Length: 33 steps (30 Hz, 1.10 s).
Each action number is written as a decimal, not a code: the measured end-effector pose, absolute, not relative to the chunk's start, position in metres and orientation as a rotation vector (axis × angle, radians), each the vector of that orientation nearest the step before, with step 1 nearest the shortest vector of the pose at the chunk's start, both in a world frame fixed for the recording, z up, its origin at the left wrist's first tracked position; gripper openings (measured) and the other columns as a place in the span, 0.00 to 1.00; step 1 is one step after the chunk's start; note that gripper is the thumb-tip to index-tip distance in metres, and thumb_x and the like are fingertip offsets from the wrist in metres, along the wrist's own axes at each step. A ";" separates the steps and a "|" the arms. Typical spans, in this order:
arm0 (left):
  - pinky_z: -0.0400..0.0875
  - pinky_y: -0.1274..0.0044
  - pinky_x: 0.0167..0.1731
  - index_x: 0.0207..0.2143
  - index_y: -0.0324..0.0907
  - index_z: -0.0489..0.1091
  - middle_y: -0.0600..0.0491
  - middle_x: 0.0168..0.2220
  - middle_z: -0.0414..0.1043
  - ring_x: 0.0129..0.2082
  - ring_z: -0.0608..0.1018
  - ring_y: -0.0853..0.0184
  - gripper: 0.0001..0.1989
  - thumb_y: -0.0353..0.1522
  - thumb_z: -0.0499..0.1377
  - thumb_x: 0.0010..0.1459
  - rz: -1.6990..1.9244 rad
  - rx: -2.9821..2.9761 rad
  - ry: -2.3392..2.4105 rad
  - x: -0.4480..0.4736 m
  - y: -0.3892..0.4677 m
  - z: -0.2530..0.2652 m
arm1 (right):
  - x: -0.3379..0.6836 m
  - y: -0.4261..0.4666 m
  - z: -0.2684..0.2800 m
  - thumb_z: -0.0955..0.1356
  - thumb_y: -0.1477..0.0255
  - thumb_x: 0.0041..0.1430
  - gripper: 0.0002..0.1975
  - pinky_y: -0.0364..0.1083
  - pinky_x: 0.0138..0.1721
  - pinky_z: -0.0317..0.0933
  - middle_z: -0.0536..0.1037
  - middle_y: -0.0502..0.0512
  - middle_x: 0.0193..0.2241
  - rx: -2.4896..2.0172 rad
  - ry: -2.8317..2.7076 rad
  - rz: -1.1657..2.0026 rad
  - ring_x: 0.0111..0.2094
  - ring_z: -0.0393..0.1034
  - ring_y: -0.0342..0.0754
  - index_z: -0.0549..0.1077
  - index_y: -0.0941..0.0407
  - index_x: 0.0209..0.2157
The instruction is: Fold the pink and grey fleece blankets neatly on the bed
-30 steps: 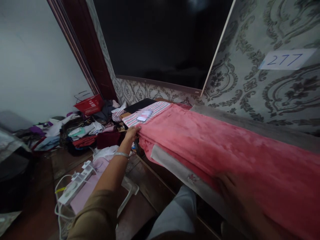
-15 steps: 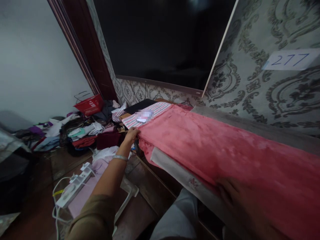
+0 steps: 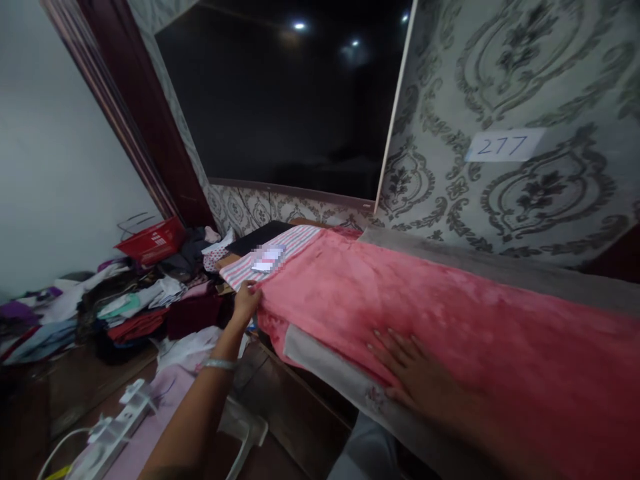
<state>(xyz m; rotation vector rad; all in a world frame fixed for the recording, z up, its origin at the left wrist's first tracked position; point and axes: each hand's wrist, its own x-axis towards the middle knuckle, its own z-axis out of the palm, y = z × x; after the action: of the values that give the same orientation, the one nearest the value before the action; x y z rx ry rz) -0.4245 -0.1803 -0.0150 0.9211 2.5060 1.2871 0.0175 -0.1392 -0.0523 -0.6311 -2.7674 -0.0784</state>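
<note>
Pressing down now with the right hand [image 3: 415, 370], palm flat and fingers spread on top of the pink cloth [image 3: 400, 293], just inside its near edge, instead of curled at that edge as half a second earlier. Gripping nothing there, only resting on the soft-looking surface. Still pinching with the left hand [image 3: 247, 300] at the near left corner of the pink cloth, beside the border with the striped fabric [image 3: 240, 270]. Cannot tell whether pinching pink alone or some stripe as well. Note the pink cloth itself spread lengthwise over the grey cover [image 3: 310, 350], with grey showing along both long sides, and running out of view at the right. Looks like a change from working the near edge to steadying or smoothing the top, with the left corner kept anchored, probably against sliding. See faint creases left near the far left part of the pink cloth, with little wrinkling under the spread palm. Notice too a phone [image 3: 269, 260], partly blurred out, lying on the striped fabric just past the left end of the pink cloth. Find heaped clothes [image 3: 140, 307] and a red basket [image 3: 153, 241] well to the left of the pink cloth.
</note>
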 end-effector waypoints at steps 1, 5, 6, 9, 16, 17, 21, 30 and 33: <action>0.69 0.76 0.27 0.46 0.39 0.68 0.54 0.28 0.69 0.27 0.73 0.65 0.18 0.31 0.58 0.52 1.271 0.932 2.534 -0.423 -0.181 -0.012 | 0.016 -0.137 -0.056 0.61 0.53 0.68 0.32 0.66 0.65 0.49 0.56 0.54 0.70 -0.646 -2.812 -0.004 0.70 0.48 0.60 0.52 0.42 0.71; 0.73 0.64 0.44 0.56 0.36 0.66 0.37 0.53 0.70 0.48 0.75 0.53 0.24 0.34 0.56 0.57 1.258 1.379 2.737 -0.401 -0.180 0.000 | 0.014 -0.131 -0.038 0.62 0.52 0.67 0.31 0.62 0.65 0.51 0.59 0.54 0.68 -0.698 -2.867 0.383 0.69 0.52 0.59 0.57 0.41 0.69; 0.71 0.61 0.49 0.57 0.36 0.66 0.35 0.56 0.68 0.53 0.74 0.51 0.24 0.35 0.55 0.59 1.240 1.594 2.737 -0.390 -0.178 0.000 | 0.013 -0.127 -0.027 0.62 0.53 0.68 0.28 0.60 0.64 0.55 0.64 0.55 0.66 -0.711 -2.843 0.481 0.66 0.58 0.58 0.62 0.42 0.67; 0.67 0.60 0.57 0.55 0.37 0.68 0.38 0.56 0.70 0.57 0.72 0.52 0.22 0.37 0.54 0.62 1.109 2.102 2.492 -0.353 -0.166 -0.009 | 0.001 -0.099 0.005 0.59 0.60 0.70 0.22 0.52 0.53 0.66 0.78 0.57 0.53 -0.794 -2.672 0.652 0.52 0.74 0.54 0.77 0.50 0.54; 0.58 0.54 0.64 0.61 0.41 0.67 0.40 0.64 0.66 0.64 0.67 0.50 0.26 0.44 0.53 0.65 0.795 2.140 2.508 -0.313 -0.146 -0.052 | -0.042 0.034 0.024 0.62 0.70 0.64 0.17 0.47 0.51 0.66 0.81 0.58 0.47 -1.120 -2.457 0.360 0.49 0.75 0.53 0.81 0.54 0.44; 0.58 0.54 0.65 0.62 0.41 0.67 0.41 0.65 0.65 0.65 0.66 0.51 0.27 0.44 0.52 0.65 0.776 2.139 2.515 -0.315 -0.146 -0.055 | -0.049 0.051 0.024 0.62 0.71 0.63 0.17 0.46 0.53 0.65 0.81 0.59 0.49 -1.167 -2.458 0.331 0.51 0.74 0.52 0.81 0.55 0.45; 0.56 0.55 0.66 0.64 0.43 0.64 0.43 0.66 0.64 0.67 0.64 0.53 0.28 0.44 0.51 0.66 0.732 2.159 2.526 -0.320 -0.148 -0.060 | -0.078 0.105 0.020 0.62 0.72 0.66 0.17 0.43 0.53 0.62 0.79 0.61 0.51 -1.276 -2.452 0.300 0.52 0.73 0.51 0.80 0.57 0.48; 0.57 0.56 0.66 0.68 0.45 0.59 0.45 0.69 0.59 0.69 0.60 0.53 0.31 0.44 0.52 0.65 0.762 2.282 2.604 -0.321 -0.149 -0.074 | -0.139 0.168 0.008 0.60 0.61 0.70 0.21 0.42 0.39 0.62 0.83 0.59 0.40 -1.440 -2.478 0.329 0.42 0.76 0.50 0.81 0.57 0.42; 0.52 0.55 0.67 0.70 0.47 0.54 0.46 0.70 0.56 0.70 0.57 0.53 0.34 0.45 0.53 0.65 0.727 2.343 2.620 -0.323 -0.150 -0.077 | -0.154 0.174 0.005 0.63 0.59 0.68 0.19 0.42 0.39 0.60 0.82 0.59 0.40 -1.447 -2.504 0.302 0.42 0.75 0.50 0.81 0.56 0.39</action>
<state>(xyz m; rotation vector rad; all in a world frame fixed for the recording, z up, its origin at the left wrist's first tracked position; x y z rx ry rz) -0.3234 -0.1503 -0.0770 2.3425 2.6205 0.7271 -0.1541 0.1742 0.0054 -1.4472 -2.5038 0.3021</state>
